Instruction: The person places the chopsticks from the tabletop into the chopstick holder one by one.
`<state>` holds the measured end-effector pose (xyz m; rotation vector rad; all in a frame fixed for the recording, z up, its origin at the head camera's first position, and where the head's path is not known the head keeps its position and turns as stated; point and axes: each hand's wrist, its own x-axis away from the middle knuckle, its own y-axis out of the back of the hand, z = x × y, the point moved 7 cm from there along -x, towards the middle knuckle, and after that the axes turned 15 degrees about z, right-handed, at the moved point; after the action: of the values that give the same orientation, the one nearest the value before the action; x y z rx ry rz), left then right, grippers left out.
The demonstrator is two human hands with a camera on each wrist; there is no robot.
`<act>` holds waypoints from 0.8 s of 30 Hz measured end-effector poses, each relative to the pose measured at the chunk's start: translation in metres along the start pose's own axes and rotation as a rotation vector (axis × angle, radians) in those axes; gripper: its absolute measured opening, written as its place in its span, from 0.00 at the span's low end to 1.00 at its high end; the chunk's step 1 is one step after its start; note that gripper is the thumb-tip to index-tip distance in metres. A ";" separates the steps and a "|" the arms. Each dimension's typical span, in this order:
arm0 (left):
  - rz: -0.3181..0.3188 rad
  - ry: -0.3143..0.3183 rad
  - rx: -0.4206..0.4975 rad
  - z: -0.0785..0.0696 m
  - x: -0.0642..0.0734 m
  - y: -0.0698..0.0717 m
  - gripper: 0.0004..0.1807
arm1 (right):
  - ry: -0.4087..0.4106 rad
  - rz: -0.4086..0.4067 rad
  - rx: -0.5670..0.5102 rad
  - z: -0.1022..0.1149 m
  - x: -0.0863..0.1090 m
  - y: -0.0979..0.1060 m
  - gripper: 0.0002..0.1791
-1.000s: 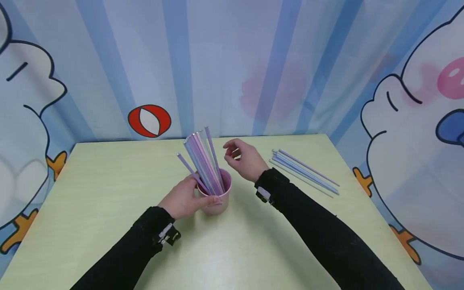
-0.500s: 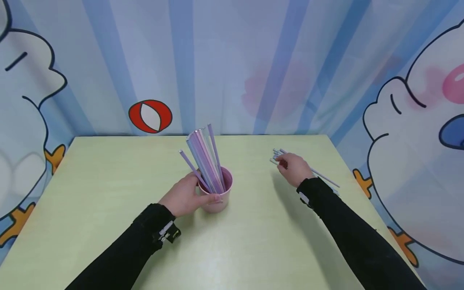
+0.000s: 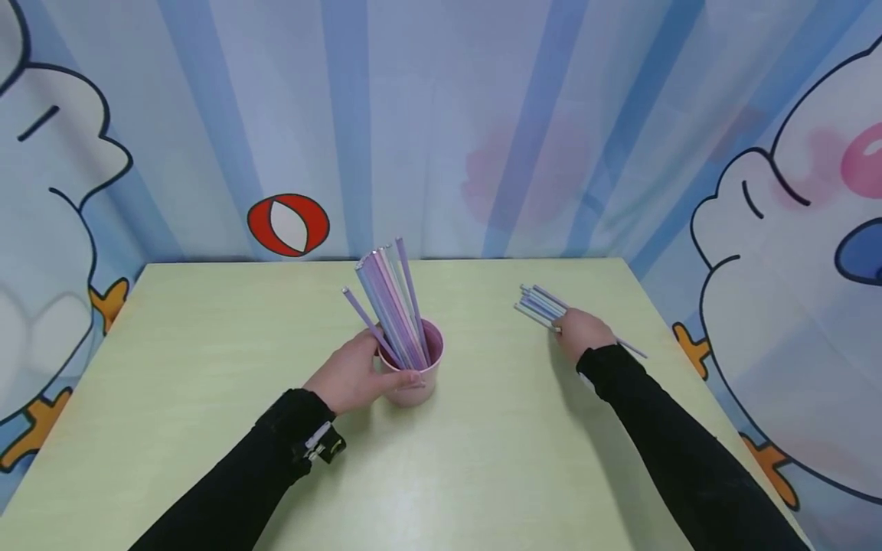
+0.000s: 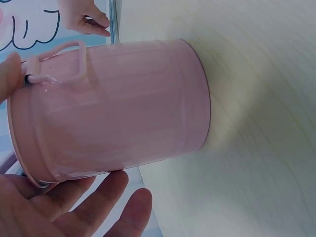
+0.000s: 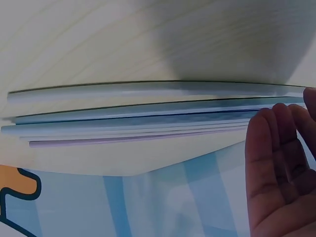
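A small pink pail [image 3: 411, 392] with a little side handle stands upright on the table, as the left wrist view shows. Purple, pink and pale blue straws [image 3: 393, 314] lean in it. My left hand [image 3: 347, 376] grips the pail by its rim and side, thumb on one side and fingers on the other. To the right, several loose blue, pale and purple straws [image 3: 540, 303] lie on the table. Over them is my right hand [image 3: 582, 334]. In the right wrist view its fingers [image 5: 266, 148] are fairly straight beside the straws, with the thumb apart on the other side.
The pale wooden table [image 3: 227, 337] ends at a back edge against a blue striped curtain [image 3: 427, 115]. Printed cartoon figures cover the cloth at both sides. Bare tabletop lies between the pail and the loose straws.
My right hand has moved from beside the pail to the right, onto the loose straws, then slid further along them. My left hand has kept its grip on the pail.
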<state>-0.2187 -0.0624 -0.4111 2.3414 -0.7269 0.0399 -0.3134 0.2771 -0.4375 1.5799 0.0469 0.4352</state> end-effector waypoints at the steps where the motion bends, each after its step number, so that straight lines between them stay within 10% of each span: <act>1: -0.001 0.004 0.002 0.000 0.000 0.000 0.48 | 0.003 -0.005 0.020 0.000 0.000 -0.001 0.11; 24: -0.003 0.009 -0.008 0.000 0.000 0.001 0.47 | 0.000 -0.040 -0.029 0.009 0.004 -0.003 0.07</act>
<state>-0.2194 -0.0629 -0.4109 2.3328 -0.7185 0.0456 -0.3065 0.2698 -0.4397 1.5480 0.0719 0.4029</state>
